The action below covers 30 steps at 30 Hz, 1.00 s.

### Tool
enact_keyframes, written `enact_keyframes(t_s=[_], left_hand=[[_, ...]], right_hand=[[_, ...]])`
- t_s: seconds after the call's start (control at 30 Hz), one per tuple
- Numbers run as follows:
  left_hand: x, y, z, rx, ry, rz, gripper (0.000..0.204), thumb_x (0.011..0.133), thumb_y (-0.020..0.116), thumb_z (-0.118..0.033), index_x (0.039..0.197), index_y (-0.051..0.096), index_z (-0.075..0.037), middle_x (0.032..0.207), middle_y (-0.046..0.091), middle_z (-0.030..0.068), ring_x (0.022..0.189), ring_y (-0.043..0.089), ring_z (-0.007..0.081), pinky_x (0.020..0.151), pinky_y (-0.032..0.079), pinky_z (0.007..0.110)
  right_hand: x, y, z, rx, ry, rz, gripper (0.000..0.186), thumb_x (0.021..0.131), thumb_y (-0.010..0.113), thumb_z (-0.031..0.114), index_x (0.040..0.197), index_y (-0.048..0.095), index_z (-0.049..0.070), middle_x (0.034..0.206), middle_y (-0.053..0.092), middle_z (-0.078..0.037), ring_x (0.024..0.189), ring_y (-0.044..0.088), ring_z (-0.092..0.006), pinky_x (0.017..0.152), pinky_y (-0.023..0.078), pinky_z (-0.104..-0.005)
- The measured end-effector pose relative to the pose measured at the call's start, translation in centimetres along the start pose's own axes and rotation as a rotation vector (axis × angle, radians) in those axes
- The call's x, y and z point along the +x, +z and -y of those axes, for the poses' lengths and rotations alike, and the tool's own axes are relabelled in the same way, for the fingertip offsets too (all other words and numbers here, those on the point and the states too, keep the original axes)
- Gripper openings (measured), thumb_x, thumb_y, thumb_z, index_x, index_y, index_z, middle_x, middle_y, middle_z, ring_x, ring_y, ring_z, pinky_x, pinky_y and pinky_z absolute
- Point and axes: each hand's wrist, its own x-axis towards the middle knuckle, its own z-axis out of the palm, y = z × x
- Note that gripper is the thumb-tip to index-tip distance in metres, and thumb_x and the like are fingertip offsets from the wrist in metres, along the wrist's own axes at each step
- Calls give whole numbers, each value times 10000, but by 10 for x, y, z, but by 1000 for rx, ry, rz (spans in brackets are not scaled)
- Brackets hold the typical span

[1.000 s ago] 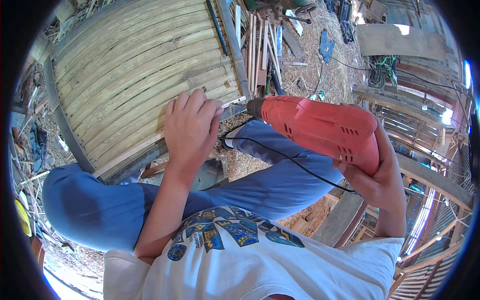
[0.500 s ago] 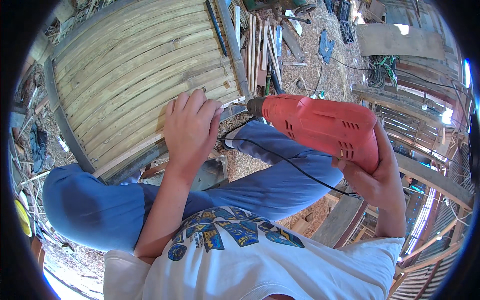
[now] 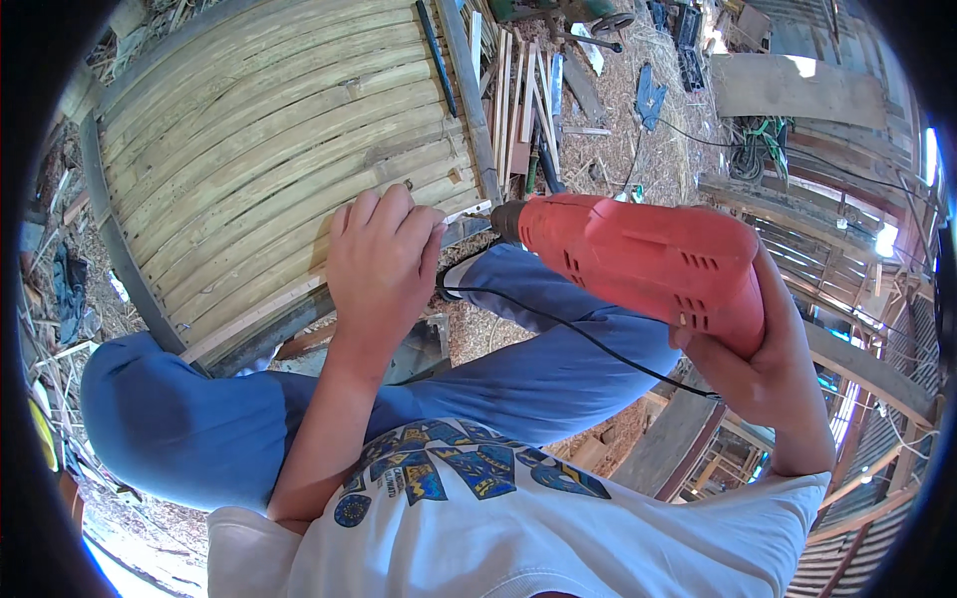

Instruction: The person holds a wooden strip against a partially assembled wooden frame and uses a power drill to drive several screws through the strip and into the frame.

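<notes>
In my right hand is a red power drill, its fingers wrapped round the handle. The drill lies sideways, its black chuck toward the left. Its tip end meets the right end of a thin pale wooden strip, at the near right corner of a slatted bamboo panel. My left hand is closed over this strip along the panel's near edge, the fingers bent over its far side. My palm hides the strip's middle. A black cord hangs from the drill.
A dark rod lies on the panel beside its wooden side rail. Several narrow wood strips lie beyond the right corner. My bent legs are under the drill. Straw and scraps cover the ground; a plywood sheet stands at the far right.
The drill's rear and my right hand have shifted slightly right and down. My left hand stays on the strip. The whole view has moved a little.
</notes>
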Motion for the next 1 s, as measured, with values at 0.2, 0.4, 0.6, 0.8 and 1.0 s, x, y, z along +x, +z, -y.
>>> enact_keyframes(t_s=[0.2,0.4,0.6,0.8,1.0], left_hand=[[0,-1,1,-6,-3,5,131,835,827,-123,914,727,-147,874,555,35,882,582,274,786,418,428],[1,1,1,-2,-4,11,132,836,823,-116,911,718,-147,866,552,32,878,582,271,782,415,426],[1,0,0,0,-1,12,120,844,821,-121,911,725,-149,866,557,28,880,585,265,781,415,425],[0,0,1,6,0,14,113,846,824,-137,915,735,-150,876,561,29,892,587,266,785,421,428],[-1,-1,2,1,10,8,115,847,824,-141,926,742,-147,878,558,34,893,586,268,780,420,430]], right_hand=[[4,2,9,-51,26,44,756,881,716,-50,1589,458,8,1418,635,-164,1351,592,-241,1175,422,-384],[1,3,3,-125,-47,59,748,882,714,-54,1583,464,13,1439,622,-166,1363,590,-248,1180,422,-391],[2,0,-5,-131,-134,44,748,886,727,-35,1584,463,10,1426,631,-171,1349,602,-251,1168,436,-393],[3,-8,-6,-112,-6,36,767,914,703,-70,1617,401,-9,1374,659,-155,1220,661,-204,1044,519,-360],[8,-7,10,-252,-127,149,832,882,677,-116,1647,370,-7,1383,663,-132,1150,704,-177,990,567,-350]])
